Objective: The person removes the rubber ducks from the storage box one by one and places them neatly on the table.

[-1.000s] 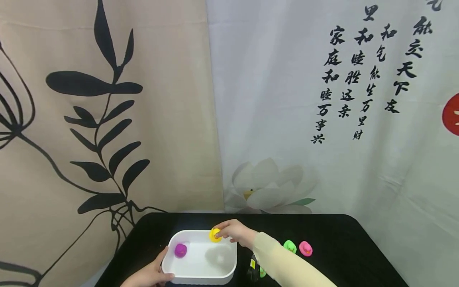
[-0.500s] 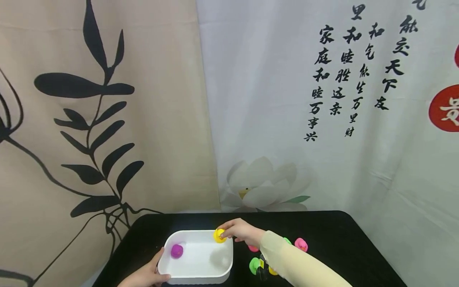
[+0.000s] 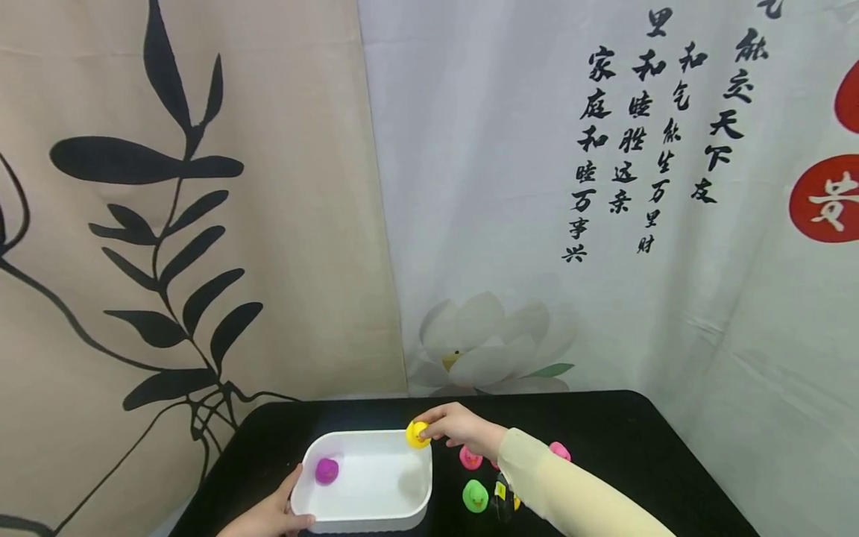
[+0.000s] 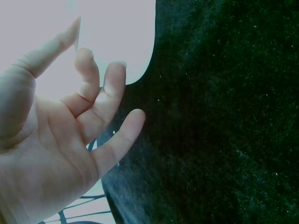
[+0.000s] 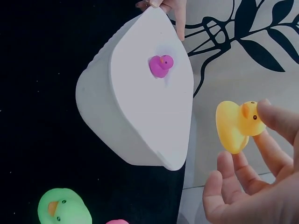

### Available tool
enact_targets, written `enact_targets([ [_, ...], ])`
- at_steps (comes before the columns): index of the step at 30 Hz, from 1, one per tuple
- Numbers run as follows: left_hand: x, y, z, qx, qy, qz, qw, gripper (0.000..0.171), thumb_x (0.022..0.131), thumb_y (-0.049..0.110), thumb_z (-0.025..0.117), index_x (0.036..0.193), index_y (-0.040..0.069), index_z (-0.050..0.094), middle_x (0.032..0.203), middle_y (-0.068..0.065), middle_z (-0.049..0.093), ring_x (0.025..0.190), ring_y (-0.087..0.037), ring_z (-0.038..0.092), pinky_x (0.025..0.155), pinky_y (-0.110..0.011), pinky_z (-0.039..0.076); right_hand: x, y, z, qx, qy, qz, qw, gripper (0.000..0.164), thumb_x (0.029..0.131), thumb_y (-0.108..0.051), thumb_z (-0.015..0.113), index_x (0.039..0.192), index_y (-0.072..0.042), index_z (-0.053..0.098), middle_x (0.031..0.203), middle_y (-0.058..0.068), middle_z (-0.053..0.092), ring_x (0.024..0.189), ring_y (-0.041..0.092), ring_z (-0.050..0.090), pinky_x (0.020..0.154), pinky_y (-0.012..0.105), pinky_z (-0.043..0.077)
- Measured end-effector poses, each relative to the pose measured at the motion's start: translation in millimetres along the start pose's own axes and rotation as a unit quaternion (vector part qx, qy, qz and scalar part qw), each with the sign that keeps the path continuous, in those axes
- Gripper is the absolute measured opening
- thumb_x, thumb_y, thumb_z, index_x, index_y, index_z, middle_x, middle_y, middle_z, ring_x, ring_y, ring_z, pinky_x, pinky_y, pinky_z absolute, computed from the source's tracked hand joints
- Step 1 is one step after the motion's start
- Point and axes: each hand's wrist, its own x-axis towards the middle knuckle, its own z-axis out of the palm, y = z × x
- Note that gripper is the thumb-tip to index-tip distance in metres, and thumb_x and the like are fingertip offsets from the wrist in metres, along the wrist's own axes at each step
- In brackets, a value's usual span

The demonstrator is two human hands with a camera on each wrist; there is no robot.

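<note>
A white plastic tub stands on the black-covered table. My left hand grips its left side, thumb at the front corner; in the left wrist view the left hand's fingers bend at the tub's edge. My right hand pinches a yellow rubber duck above the tub's back right corner. In the right wrist view, thumb and fingertips hold that yellow duck by its head and underside. Inside the tub, towards the left, sits a purple rubber duck.
Right of the tub lie a green duck, a pink duck and a black item with a yellow label. Another pink duck shows beyond my right sleeve, which hides part of the table. A printed curtain hangs behind.
The head view has turned right, shifting the scene left. Relative to the tub, my right hand and the yellow duck have moved right, towards the rim. The left hand keeps its grip.
</note>
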Motion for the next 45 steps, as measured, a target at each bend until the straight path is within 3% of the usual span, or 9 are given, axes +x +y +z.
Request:
enact_targets([
  [3, -0.9, 2.1, -0.4, 0.009, 0.000, 0.007, 0.9999, 0.098, 0.090, 0.026, 0.070, 0.150, -0.002, -0.003, 0.117, -0.030, 0.040, 0.085, -0.030, 0.053, 0.075, -0.044, 0.051, -3, 0, -4, 0.001, 0.003, -0.003, 1.000, 0.025, 0.086, -0.016, 0.072, 0.111, -0.012, 0.073, 0.102, 0.003, 0.068, 0.092, 0.026, 0.055, 0.083, 0.052, 0.045],
  [7, -1.8, 4.4, -0.3, 0.011, -0.001, 0.006, 0.9999, 0.097, 0.090, 0.026, 0.069, 0.150, -0.001, -0.002, 0.104, -0.018, 0.045, 0.079, -0.029, 0.051, 0.069, -0.039, 0.050, -11, -2, -10, 0.005, -0.001, -0.004, 1.000, 0.025, 0.086, -0.016, 0.072, 0.111, -0.012, 0.073, 0.102, 0.004, 0.068, 0.093, 0.026, 0.056, 0.084, 0.054, 0.044],
  [15, -0.5, 3.8, 1.4, 0.016, 0.005, -0.010, 0.9998, 0.100, 0.089, 0.029, 0.071, 0.150, -0.003, -0.001, 0.126, -0.035, 0.036, 0.089, -0.030, 0.056, 0.082, -0.049, 0.053, -27, -1, -25, 0.002, -0.005, -0.010, 1.000, 0.028, 0.087, -0.018, 0.071, 0.114, -0.011, 0.071, 0.105, 0.004, 0.067, 0.094, 0.026, 0.056, 0.083, 0.052, 0.047],
  [24, 1.1, 2.6, 1.2, 0.013, 0.001, -0.003, 0.9999, 0.099, 0.090, 0.027, 0.070, 0.148, -0.005, -0.003, 0.130, -0.041, 0.029, 0.093, -0.033, 0.058, 0.085, -0.055, 0.050, -43, 12, -46, 0.008, 0.014, -0.009, 1.000, 0.030, 0.087, -0.016, 0.070, 0.116, -0.008, 0.070, 0.104, 0.005, 0.067, 0.097, 0.032, 0.057, 0.081, 0.050, 0.046],
  [34, 0.7, 3.7, 2.0, 0.017, -0.001, 0.005, 0.9998, 0.098, 0.090, 0.026, 0.069, 0.149, -0.004, -0.004, 0.126, -0.036, 0.034, 0.091, -0.031, 0.056, 0.083, -0.050, 0.053, -57, 27, -66, 0.013, 0.021, -0.013, 1.000, 0.032, 0.088, -0.016, 0.069, 0.118, -0.004, 0.068, 0.100, 0.005, 0.068, 0.084, 0.021, 0.058, 0.072, 0.035, 0.051],
  [41, 1.7, 2.4, 1.9, 0.009, -0.005, 0.002, 0.9999, 0.100, 0.089, 0.028, 0.070, 0.150, -0.001, -0.004, 0.126, -0.034, 0.034, 0.093, -0.031, 0.055, 0.082, -0.048, 0.053, -68, 44, -80, 0.015, 0.031, 0.008, 0.999, 0.035, 0.088, -0.018, 0.070, 0.119, -0.004, 0.067, 0.106, 0.005, 0.067, 0.089, 0.022, 0.061, 0.080, 0.048, 0.050],
  [45, 1.1, 1.3, 1.3, 0.014, -0.003, 0.001, 0.9999, 0.100, 0.089, 0.028, 0.071, 0.150, -0.001, -0.003, 0.127, -0.035, 0.035, 0.093, -0.031, 0.055, 0.082, -0.050, 0.053, -76, 53, -87, 0.013, 0.040, 0.026, 0.999, 0.035, 0.088, -0.019, 0.069, 0.119, -0.004, 0.067, 0.104, 0.005, 0.068, 0.086, 0.023, 0.059, 0.072, 0.041, 0.046],
])
